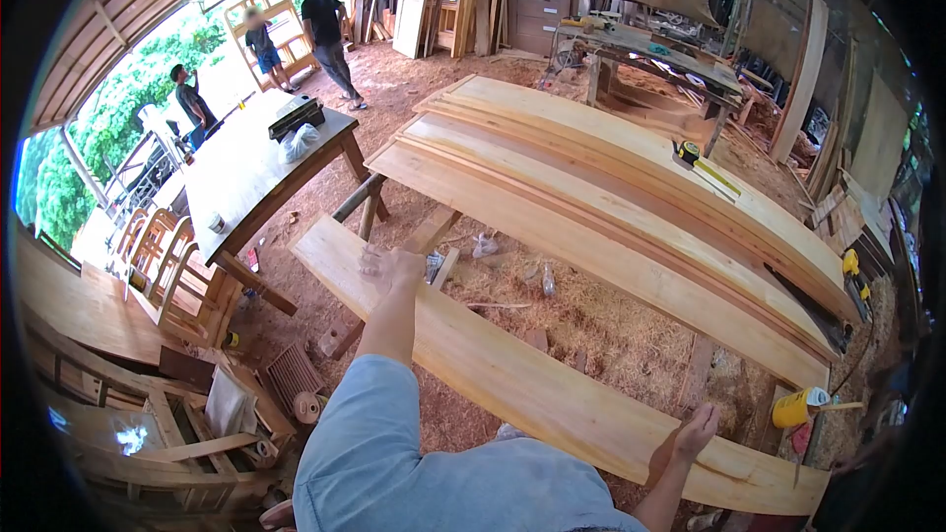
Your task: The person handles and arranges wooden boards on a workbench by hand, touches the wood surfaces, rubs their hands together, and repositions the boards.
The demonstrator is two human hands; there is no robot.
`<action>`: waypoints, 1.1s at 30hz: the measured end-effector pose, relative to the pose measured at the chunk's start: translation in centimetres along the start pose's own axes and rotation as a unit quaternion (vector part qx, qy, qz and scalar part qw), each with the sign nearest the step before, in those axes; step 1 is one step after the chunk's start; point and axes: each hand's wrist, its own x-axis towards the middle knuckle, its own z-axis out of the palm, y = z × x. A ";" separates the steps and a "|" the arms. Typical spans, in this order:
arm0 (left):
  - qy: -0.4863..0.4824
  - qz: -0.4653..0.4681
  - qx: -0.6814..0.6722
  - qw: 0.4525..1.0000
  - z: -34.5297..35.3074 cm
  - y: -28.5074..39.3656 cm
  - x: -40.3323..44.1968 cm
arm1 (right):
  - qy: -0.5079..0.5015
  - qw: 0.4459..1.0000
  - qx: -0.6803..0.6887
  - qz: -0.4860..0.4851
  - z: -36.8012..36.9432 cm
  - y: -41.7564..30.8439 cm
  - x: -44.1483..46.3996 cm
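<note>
A long pale plank (pixel 552 382) lies crosswise in front of me. On its left part rests my left hand (pixel 387 266), fingers slightly blurred, spread and lying flat on the wood. At the far edge of the same plank, toward its right end, is my right hand (pixel 698 431), its fingers held together around the edge and casting a shadow on the surface. Beyond lies another wide plank (pixel 591 241) in a row of long boards (pixel 532 163). A tape measure (pixel 687 152) sits on the farthest board, its yellow blade pulled out.
A table (pixel 232 177) with a black case (pixel 296 118) stands at the left. Wood shavings (pixel 581 320) cover the ground between planks. At right are a yellow container (pixel 796 408) and a yellow tool (pixel 853 276). Three people (pixel 323 25) stand at the back left.
</note>
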 end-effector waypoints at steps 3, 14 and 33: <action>0.001 -0.005 0.001 1.000 0.1 -0.1 0.3 | -0.002 1.000 -0.019 -0.015 0.1 0.2 0.2; 0.005 -0.019 0.001 1.000 -0.2 0.0 0.0 | 0.032 0.995 -0.076 -0.061 0.4 -1.3 0.0; -0.006 -0.004 -0.003 1.000 -0.3 0.0 0.0 | 0.050 0.988 -0.123 -0.080 0.2 0.2 -0.2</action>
